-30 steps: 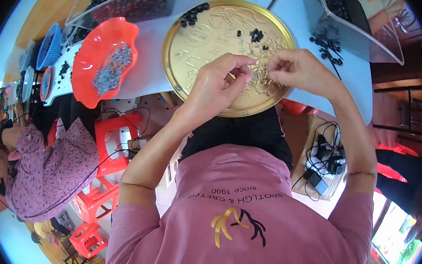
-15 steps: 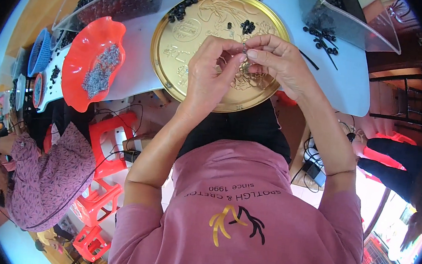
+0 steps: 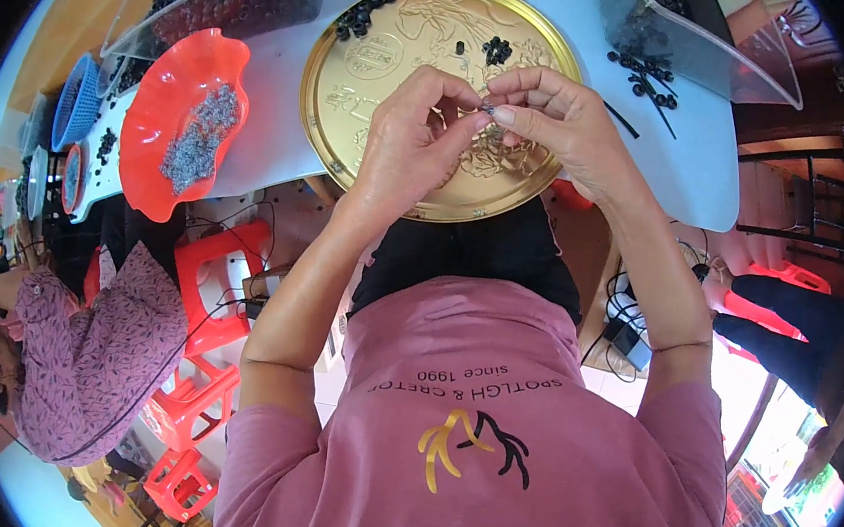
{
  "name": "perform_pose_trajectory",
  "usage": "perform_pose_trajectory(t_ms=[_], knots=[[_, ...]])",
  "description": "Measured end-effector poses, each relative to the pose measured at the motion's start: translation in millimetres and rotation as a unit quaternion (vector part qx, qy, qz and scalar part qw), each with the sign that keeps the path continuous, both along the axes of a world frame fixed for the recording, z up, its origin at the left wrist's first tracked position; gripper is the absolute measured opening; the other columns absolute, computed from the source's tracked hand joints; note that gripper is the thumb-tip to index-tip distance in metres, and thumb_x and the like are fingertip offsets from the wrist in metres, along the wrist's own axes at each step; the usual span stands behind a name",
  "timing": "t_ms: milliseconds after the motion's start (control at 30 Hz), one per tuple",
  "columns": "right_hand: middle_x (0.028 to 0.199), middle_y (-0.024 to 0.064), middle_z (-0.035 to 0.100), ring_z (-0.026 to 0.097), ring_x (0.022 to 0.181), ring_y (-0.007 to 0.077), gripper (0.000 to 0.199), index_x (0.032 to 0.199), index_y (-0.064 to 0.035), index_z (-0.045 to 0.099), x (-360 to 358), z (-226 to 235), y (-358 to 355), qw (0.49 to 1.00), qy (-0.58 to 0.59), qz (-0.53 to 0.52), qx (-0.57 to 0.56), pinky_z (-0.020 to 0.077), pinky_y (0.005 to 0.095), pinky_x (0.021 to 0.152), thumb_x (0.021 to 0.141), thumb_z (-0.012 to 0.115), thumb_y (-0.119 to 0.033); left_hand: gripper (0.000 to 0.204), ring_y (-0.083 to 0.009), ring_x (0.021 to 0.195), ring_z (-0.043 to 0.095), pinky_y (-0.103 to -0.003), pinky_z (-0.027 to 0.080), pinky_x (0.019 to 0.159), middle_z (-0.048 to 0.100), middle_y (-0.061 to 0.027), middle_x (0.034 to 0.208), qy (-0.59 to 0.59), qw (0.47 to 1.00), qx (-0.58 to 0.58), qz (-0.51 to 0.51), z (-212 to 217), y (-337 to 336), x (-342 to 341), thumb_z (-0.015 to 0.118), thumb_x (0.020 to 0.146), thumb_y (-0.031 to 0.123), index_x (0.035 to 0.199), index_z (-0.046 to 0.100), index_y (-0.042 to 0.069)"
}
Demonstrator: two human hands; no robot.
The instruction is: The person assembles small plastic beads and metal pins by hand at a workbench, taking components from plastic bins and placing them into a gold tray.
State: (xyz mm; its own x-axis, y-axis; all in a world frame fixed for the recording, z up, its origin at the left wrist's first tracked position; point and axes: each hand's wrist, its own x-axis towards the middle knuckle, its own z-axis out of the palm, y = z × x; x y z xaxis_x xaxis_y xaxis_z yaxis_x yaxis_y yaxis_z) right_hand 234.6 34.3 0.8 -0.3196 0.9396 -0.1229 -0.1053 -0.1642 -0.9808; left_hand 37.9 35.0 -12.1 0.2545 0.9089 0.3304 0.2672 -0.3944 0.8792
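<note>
Over the round gold tray (image 3: 351,162), my two hands meet at the fingertips. Thumb and index finger of my left hand (image 3: 413,132) are closed in a pinch. My right hand (image 3: 560,125) pinches from the other side. Between them shows a tiny greyish piece (image 3: 488,108), mostly covered by the fingers and too small to name. Beyond the hands, a cluster of small black ring-like parts (image 3: 497,51) lies on the tray, with a single black part (image 3: 460,48) beside it. More black parts (image 3: 367,14) sit by the tray's far left rim.
A red wavy-edged dish (image 3: 148,129) at left holds a heap of small grey pieces (image 3: 200,139). Clear bins (image 3: 254,8) of black parts stand at the back. Loose black parts and thin rods (image 3: 649,83) lie at right. Another person (image 3: 98,356) sits at left near red stools (image 3: 224,291).
Both hands stay joined over the tray, with slight finger shifts around the tiny piece. My left hand and forearm have moved a little left.
</note>
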Motion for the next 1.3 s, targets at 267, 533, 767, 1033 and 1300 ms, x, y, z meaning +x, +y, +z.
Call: perform_pose_trajectory(t_ms=[267, 533, 767, 1033, 1300], knots=[[0.101, 0.0065, 0.069, 0.059, 0.079, 0.0085, 0.033, 0.12, -0.0001, 0.061, 3, 0, 2, 0.999, 0.008, 0.017, -0.027, 0.0501, 0.0226, 0.073, 0.09, 0.069, -0.011, 0.019, -0.0124, 0.07, 0.06, -0.026, 0.048, 0.06, 0.062, -0.0057, 0.083, 0.025, 0.999, 0.032, -0.03, 3, 4, -6, 0.073, 0.083, 0.003, 0.101, 0.067, 0.004], [0.101, 0.0077, 0.069, 0.061, 0.082, 0.0099, 0.036, 0.121, -0.0004, 0.06, 2, -2, 6, 1.0, 0.001, -0.016, -0.026, 0.0513, 0.0241, 0.072, 0.089, 0.07, -0.015, 0.022, -0.0123, 0.081, 0.061, -0.026, 0.049, 0.071, 0.065, -0.0049, 0.094, 0.066, 0.997, -0.032, 0.001, 11, 6, -11, 0.073, 0.083, 0.005, 0.104, 0.067, 0.003], [0.106, 0.0099, 0.068, 0.067, 0.094, 0.0154, 0.036, 0.122, -0.0002, 0.059, -1, 1, 6, 0.999, 0.023, 0.002, -0.037, 0.0538, 0.0272, 0.081, 0.09, 0.07, -0.014, 0.022, -0.0268, 0.089, 0.064, -0.036, 0.053, 0.074, 0.064, -0.01, 0.097, 0.09, 0.987, 0.133, -0.021, 9, 7, -6, 0.074, 0.08, 0.006, 0.102, 0.07, 0.006], [0.106, 0.0101, 0.068, 0.068, 0.096, 0.0162, 0.033, 0.119, 0.002, 0.06, -3, 0, 3, 0.998, 0.04, 0.001, -0.046, 0.0543, 0.0268, 0.081, 0.09, 0.069, -0.011, 0.015, -0.0287, 0.087, 0.064, -0.038, 0.052, 0.072, 0.064, -0.011, 0.095, 0.092, 0.981, 0.17, -0.008, 6, 9, -4, 0.072, 0.08, 0.002, 0.094, 0.068, 0.003], [0.106, 0.0115, 0.067, 0.068, 0.095, 0.018, 0.032, 0.118, 0.0031, 0.06, 0, -3, 1, 0.997, 0.06, -0.01, -0.041, 0.0552, 0.028, 0.085, 0.091, 0.069, -0.012, 0.011, -0.017, 0.082, 0.064, -0.028, 0.051, 0.071, 0.066, -0.0087, 0.095, 0.061, 0.996, 0.066, -0.026, 11, 3, -5, 0.067, 0.086, 0.001, 0.097, 0.067, 0.003]])
